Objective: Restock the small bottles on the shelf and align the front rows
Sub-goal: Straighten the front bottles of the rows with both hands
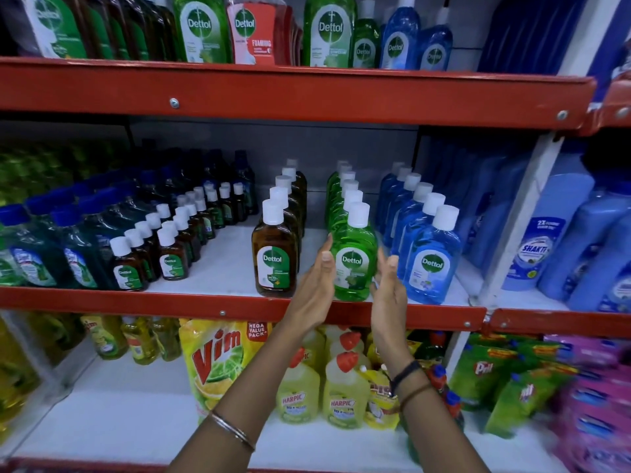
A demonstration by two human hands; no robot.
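On the middle shelf (211, 271) stand rows of Dettol bottles with white caps. The front green bottle (353, 257) heads its row at the shelf's front edge. My left hand (316, 285) lies flat beside its left side, fingers straight. My right hand (387, 288) is held flat by its right side; whether either palm touches the bottle is unclear. A brown bottle row (275, 261) stands to the left, a blue bottle row (431, 264) to the right. Two rows of small brown bottles (150, 247) run diagonally further left.
Dark teal bottles (37, 247) fill the shelf's left end. Large blue Shakti bottles (543, 240) stand past the white upright on the right. Larger Dettol bottles (327, 29) line the shelf above. Vim pouches (218, 360) and Harpic bottles (341, 394) sit on the shelf below.
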